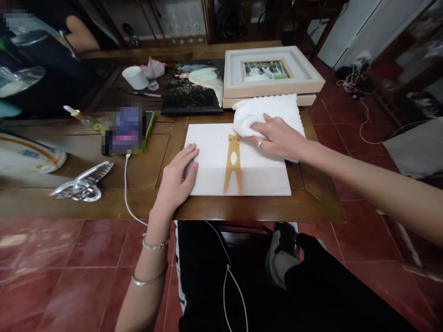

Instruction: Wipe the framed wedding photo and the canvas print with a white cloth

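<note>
A white picture frame [259, 170] lies face down on the wooden table, its yellow-brown stand [232, 163] flat on the back. My left hand [178, 177] lies flat on the frame's left edge, fingers stretched out. My right hand [277, 136] is closed on a bunched part of a white cloth [270, 113] and presses it on the frame's upper right part.
Behind the cloth stands a stacked framed photo [273, 74] and a dark photo print [194, 87]. A phone [126, 129] with a white cable, a white cup [135, 77], a small bottle [83, 117], a plate [27, 157] and a silvery heart-shaped object [83, 184] lie to the left. Another person [83, 34] sits at far left.
</note>
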`<state>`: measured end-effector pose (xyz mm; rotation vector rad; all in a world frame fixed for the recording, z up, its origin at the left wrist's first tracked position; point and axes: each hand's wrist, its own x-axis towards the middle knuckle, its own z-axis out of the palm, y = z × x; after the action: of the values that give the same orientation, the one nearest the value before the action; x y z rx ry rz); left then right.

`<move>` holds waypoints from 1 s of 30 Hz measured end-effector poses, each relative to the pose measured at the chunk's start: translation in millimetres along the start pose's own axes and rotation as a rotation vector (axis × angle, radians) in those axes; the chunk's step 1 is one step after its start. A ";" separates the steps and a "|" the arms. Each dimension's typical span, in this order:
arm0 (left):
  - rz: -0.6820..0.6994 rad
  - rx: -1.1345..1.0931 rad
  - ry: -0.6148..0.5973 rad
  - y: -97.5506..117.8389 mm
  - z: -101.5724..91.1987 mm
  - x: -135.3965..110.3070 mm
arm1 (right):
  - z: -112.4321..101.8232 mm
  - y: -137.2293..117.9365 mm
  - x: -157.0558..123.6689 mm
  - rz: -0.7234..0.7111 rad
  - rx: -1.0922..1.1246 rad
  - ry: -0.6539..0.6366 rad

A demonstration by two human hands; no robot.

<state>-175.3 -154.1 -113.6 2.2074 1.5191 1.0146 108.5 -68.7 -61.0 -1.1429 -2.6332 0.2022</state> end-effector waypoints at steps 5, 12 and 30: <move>0.000 -0.002 -0.002 0.7 0.1 -0.1 | 9.1 -37.1 -26.0 -0.059 0.003 0.013; -0.006 0.004 -0.004 2.5 -0.4 0.5 | 12.7 -90.1 -77.6 -0.277 -0.050 -0.038; -0.002 -0.003 -0.004 0.2 -0.1 0.4 | 2.1 -30.2 -3.3 -0.197 0.052 -0.102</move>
<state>-175.1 -153.9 -113.3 2.2040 1.5168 1.0102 89.1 -91.7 -56.6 -0.8715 -2.7904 0.2954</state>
